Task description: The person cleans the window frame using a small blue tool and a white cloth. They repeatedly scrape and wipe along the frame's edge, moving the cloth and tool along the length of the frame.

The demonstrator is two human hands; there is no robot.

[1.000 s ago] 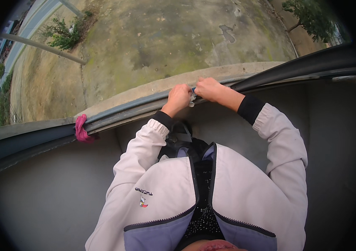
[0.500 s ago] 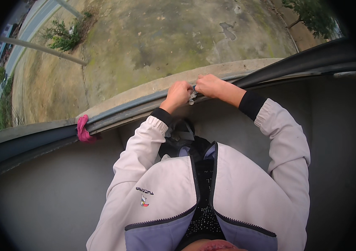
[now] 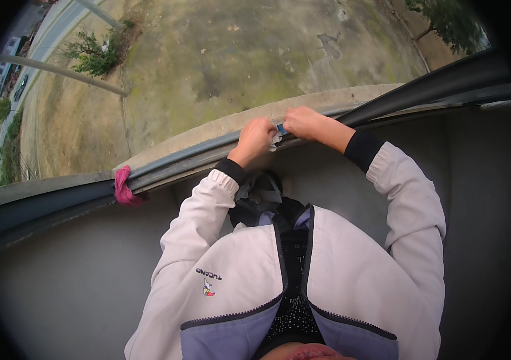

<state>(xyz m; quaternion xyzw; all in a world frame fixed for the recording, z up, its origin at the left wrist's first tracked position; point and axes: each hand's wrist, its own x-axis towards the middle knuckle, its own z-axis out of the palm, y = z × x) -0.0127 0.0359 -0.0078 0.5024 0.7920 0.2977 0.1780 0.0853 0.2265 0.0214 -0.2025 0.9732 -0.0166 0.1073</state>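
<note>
Both my hands are together over the window frame's rail, fingers closed. My left hand (image 3: pixel 257 137) pinches a small crumpled whitish scrap (image 3: pixel 276 141), thin like paper or film, which hangs just below its fingertips. Close beside it, my right hand (image 3: pixel 303 122) has its fingers curled at a small blue piece (image 3: pixel 281 128). The blue piece shows in the narrow gap between the two hands. Whether it and the whitish scrap are one thing, I cannot tell. My fingertips are partly hidden behind the knuckles.
A grey metal rail (image 3: pixel 189 149) runs along the concrete ledge (image 3: pixel 225 127). A pink cloth (image 3: pixel 124 187) is tied round the frame at the left. Dark window framing (image 3: pixel 435 90) slants off right. Beyond the ledge, far below, lies mossy ground (image 3: pixel 225 60). A grey wall (image 3: pixel 87 276) stands on my side.
My hands have drawn very slightly apart, and more of the blue piece shows between them. The view has shifted a little.
</note>
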